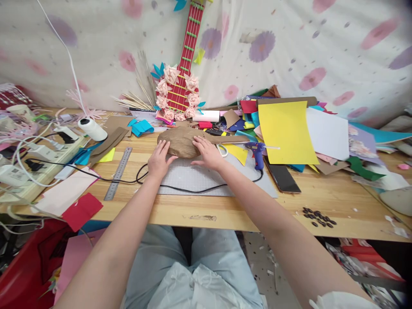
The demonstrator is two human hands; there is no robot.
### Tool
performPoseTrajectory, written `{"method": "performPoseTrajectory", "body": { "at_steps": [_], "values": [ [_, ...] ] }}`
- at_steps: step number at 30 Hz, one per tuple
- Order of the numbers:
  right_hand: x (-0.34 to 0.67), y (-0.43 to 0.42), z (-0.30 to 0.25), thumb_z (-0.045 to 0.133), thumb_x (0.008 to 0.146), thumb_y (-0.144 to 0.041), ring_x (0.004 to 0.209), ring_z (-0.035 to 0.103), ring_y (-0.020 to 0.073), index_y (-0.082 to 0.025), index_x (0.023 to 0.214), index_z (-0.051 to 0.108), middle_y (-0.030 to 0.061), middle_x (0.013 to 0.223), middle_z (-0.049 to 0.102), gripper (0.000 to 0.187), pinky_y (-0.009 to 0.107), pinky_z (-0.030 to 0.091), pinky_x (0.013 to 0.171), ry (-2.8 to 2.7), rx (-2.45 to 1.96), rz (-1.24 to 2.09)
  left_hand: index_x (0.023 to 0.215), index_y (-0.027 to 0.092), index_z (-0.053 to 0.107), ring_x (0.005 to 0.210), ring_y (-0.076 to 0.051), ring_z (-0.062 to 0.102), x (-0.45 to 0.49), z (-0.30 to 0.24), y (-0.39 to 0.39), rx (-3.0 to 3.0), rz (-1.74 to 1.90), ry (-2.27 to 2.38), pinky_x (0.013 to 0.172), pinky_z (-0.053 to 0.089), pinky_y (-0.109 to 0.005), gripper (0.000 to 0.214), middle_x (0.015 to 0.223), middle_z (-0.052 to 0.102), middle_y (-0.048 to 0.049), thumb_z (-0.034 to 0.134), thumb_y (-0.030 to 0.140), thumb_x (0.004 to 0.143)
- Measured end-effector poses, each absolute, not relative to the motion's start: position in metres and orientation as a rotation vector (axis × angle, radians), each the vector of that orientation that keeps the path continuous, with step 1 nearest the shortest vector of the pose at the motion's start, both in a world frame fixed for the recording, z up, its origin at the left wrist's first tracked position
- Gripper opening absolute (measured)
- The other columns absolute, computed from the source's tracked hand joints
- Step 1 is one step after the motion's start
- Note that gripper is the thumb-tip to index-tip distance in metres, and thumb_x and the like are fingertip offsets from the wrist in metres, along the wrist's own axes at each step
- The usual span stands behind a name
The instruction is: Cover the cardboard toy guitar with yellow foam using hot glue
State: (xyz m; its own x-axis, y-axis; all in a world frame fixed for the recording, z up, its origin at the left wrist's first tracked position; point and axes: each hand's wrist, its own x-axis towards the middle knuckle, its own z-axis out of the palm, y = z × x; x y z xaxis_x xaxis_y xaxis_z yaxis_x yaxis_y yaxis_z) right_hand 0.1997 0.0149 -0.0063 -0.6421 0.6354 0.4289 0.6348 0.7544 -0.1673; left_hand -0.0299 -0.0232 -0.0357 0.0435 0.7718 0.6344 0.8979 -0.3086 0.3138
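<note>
A brown cardboard guitar-shaped piece (pixel 181 140) lies on a grey cutting mat (pixel 206 180) on the wooden table (pixel 322 201). My left hand (pixel 159 159) rests against its left edge with fingers stretched flat. On its right side my right hand (pixel 207 152) presses down, fingers spread over the body near the neck. Neither hand grips anything. A black cable (pixel 180 189) loops across the mat just below both hands.
A blue glue gun (pixel 257 153) and a dark phone (pixel 283 178) lie right of the mat, with yellow (pixel 286 131) and white sheets behind. A steel ruler (pixel 118 172), thread spool (pixel 92 128) and power strip (pixel 41 152) sit left. A red paper guitar (pixel 185 64) leans on the backdrop.
</note>
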Motion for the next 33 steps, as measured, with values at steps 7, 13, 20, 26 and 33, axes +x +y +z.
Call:
{"method": "performPoseTrajectory", "body": {
  "at_steps": [7, 13, 20, 26, 33],
  "values": [
    [0.183, 0.011, -0.010, 0.069, 0.071, -0.044, 0.131, 0.035, 0.0341, -0.010, 0.120, 0.052, 0.0212, 0.138, 0.042, 0.061, 0.054, 0.026, 0.107, -2.393, -1.089, -0.095, 0.129, 0.017, 0.051, 0.131, -0.025, 0.039, -0.031, -0.036, -0.024, -2.139, -1.107, -1.737, 0.107, 0.033, -0.039, 0.057, 0.135, 0.050, -0.0140, 0.058, 0.044, 0.079],
    [0.187, 0.015, -0.007, 0.061, 0.079, -0.048, 0.131, 0.036, 0.0314, -0.013, 0.117, 0.056, 0.0170, 0.139, 0.044, 0.052, 0.052, 0.026, 0.108, -2.418, -1.088, -0.086, 0.129, 0.018, 0.051, 0.130, -0.026, 0.040, -0.031, -0.036, -0.023, -2.134, -1.105, -1.742, 0.107, 0.034, -0.040, 0.057, 0.134, 0.050, -0.0133, 0.059, 0.044, 0.079],
    [0.194, 0.014, -0.007, 0.052, 0.085, -0.044, 0.135, 0.031, 0.0290, -0.010, 0.122, 0.053, 0.0177, 0.142, 0.039, 0.050, 0.047, 0.028, 0.109, -2.486, -1.024, -0.031, 0.129, 0.019, 0.051, 0.130, -0.025, 0.040, -0.031, -0.036, -0.024, -2.167, -1.100, -1.748, 0.108, 0.033, -0.040, 0.056, 0.134, 0.051, -0.0135, 0.060, 0.041, 0.079],
    [0.182, 0.013, -0.014, 0.066, 0.073, -0.051, 0.133, 0.030, 0.0355, -0.011, 0.119, 0.052, 0.0218, 0.140, 0.039, 0.063, 0.057, 0.024, 0.107, -2.396, -1.064, -0.074, 0.128, 0.016, 0.052, 0.130, -0.025, 0.041, -0.031, -0.035, -0.024, -2.154, -1.093, -1.730, 0.108, 0.033, -0.039, 0.056, 0.133, 0.051, -0.0142, 0.061, 0.040, 0.078],
    [0.188, 0.020, -0.010, 0.062, 0.078, -0.047, 0.134, 0.032, 0.0319, -0.011, 0.115, 0.055, 0.0201, 0.140, 0.041, 0.052, 0.052, 0.028, 0.108, -2.461, -0.973, 0.000, 0.127, 0.017, 0.052, 0.128, -0.025, 0.042, -0.032, -0.036, -0.023, -2.148, -1.097, -1.743, 0.107, 0.034, -0.038, 0.054, 0.133, 0.052, -0.0133, 0.062, 0.037, 0.078]
  ]
}}
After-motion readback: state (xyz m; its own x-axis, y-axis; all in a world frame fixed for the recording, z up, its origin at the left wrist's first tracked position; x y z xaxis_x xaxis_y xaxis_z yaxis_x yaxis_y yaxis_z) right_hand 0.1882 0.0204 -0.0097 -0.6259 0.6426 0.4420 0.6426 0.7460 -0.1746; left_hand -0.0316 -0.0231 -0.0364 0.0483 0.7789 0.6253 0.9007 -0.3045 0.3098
